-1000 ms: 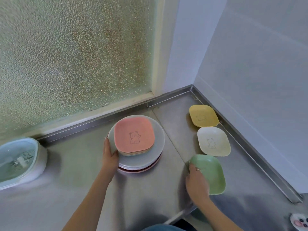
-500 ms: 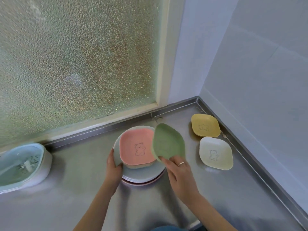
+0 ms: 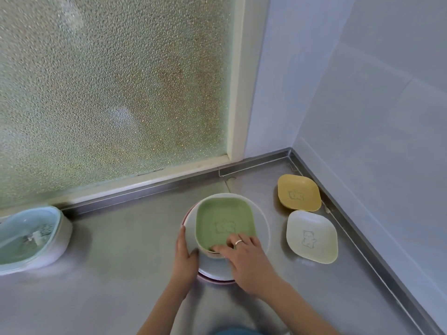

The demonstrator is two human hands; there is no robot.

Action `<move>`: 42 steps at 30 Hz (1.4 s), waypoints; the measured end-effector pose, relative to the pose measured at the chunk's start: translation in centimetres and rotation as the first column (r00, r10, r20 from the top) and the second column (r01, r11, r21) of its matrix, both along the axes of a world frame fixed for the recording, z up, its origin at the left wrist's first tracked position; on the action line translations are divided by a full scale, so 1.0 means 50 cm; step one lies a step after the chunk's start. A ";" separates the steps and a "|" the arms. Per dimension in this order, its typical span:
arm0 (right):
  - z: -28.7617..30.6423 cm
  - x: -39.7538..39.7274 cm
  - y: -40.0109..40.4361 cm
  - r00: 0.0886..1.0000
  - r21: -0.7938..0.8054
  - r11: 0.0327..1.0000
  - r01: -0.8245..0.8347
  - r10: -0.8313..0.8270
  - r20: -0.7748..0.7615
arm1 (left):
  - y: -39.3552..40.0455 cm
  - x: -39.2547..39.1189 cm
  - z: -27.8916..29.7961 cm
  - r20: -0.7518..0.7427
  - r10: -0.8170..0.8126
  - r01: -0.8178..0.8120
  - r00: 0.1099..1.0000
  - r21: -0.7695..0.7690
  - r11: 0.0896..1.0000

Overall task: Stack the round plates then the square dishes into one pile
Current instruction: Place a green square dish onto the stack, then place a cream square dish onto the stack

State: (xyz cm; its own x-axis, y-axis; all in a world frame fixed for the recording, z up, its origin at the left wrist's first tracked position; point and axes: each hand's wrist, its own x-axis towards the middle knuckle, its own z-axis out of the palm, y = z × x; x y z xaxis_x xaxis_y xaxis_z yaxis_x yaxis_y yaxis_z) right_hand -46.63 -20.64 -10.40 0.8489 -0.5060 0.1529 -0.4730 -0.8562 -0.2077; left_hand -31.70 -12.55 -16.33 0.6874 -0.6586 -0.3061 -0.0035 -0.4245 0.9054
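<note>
The green square dish (image 3: pixel 225 223), held tilted in the air half a second ago, now lies flat on top of the pile of round plates (image 3: pixel 262 228), covering the pink dish that showed before. The right hand (image 3: pixel 249 259) pinches the green dish's near edge, fingers laid over its rim. The left hand (image 3: pixel 185 255) still steadies the pile's left rim, fingers fairly straight against it. Beyond the right hand, the white square dish (image 3: pixel 312 236) and yellow square dish (image 3: pixel 298 192) sit unmoved.
</note>
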 end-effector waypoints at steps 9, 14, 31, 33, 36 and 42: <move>0.010 -0.101 -0.105 0.732 0.309 0.824 0.475 -0.565 0.381 | -0.008 -0.026 0.022 0.031 -0.009 0.009 0.999 0.006 1.000; -0.079 -0.201 -0.157 0.669 0.264 0.615 0.743 -0.695 -0.265 | -0.008 -0.033 0.032 0.018 0.016 -0.016 1.000 0.005 1.000; -0.041 -0.165 -0.095 0.762 0.275 0.753 0.597 -0.640 0.098 | 0.003 -0.028 0.031 0.072 -0.054 0.057 0.996 -0.027 0.998; 0.003 -0.125 -0.084 0.789 0.226 0.828 0.514 -0.559 0.256 | 0.003 -0.032 0.036 0.081 -0.046 0.049 0.996 -0.024 0.999; 0.065 -0.060 -0.049 0.836 0.088 0.934 0.345 -0.349 0.423 | 0.003 -0.030 0.037 0.088 -0.044 0.046 0.995 -0.023 0.999; 0.087 0.024 0.013 0.979 0.065 0.990 0.123 -0.132 0.156 | 0.007 -0.031 0.056 0.049 -0.072 0.072 0.996 -0.009 0.997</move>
State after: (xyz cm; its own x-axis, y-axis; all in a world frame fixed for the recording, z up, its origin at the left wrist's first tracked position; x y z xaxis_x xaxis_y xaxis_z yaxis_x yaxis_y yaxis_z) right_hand -45.45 -20.00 -6.05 0.7439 -0.6197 0.2501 -0.5347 -0.7764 -0.3337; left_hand -33.24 -12.19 -13.54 0.6519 -0.7102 -0.2656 -0.0781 -0.4113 0.9081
